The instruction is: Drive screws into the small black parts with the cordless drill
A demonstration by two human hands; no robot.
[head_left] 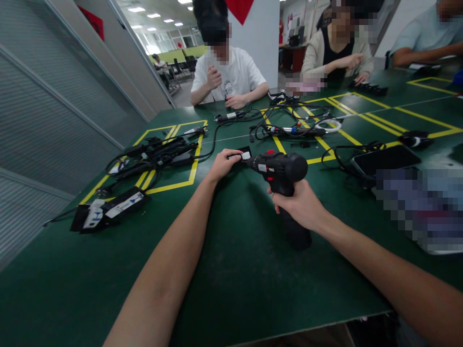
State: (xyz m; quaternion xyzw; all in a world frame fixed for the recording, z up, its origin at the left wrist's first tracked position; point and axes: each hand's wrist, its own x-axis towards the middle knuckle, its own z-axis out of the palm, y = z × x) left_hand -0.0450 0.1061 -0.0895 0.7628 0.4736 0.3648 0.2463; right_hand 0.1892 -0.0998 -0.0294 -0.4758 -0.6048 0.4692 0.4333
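My right hand (301, 205) grips the handle of a black cordless screwdriver (284, 169) with red markings, its nose pointing left. My left hand (223, 164) rests on the green table (235, 270) and pinches a small black part with a white label (243, 154) right at the tool's tip. The tool's base stands close to the table surface.
A pile of black cables and adapters (155, 153) lies inside yellow tape lines at left, a black labelled device (108, 208) nearer the edge. More cables and tools (300, 129), a tablet (385, 159) and a mouse (415, 140) lie to the right. Three people sit across.
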